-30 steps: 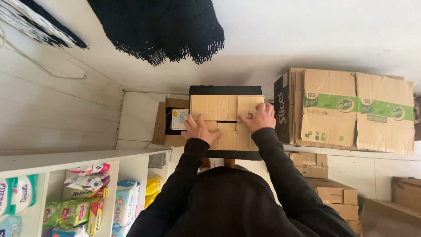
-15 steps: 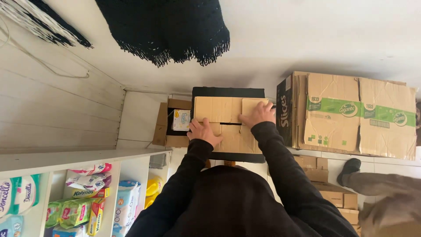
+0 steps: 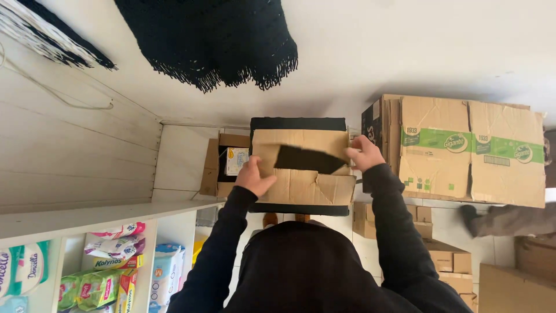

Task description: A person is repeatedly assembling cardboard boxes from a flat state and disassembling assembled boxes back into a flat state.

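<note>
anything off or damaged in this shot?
The cardboard box under both hands has creased, ragged flaps that sit crooked, with a dark gap open between them. The left hand presses one flap and the right hand grips the box's edge. Nothing looks spilled.

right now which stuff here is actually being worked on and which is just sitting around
In hand: cardboard box, flaps parting, with left hand and right hand on them.

Lying about: large printed carton, small open box, shelf packets, black fringed cloth.
</note>
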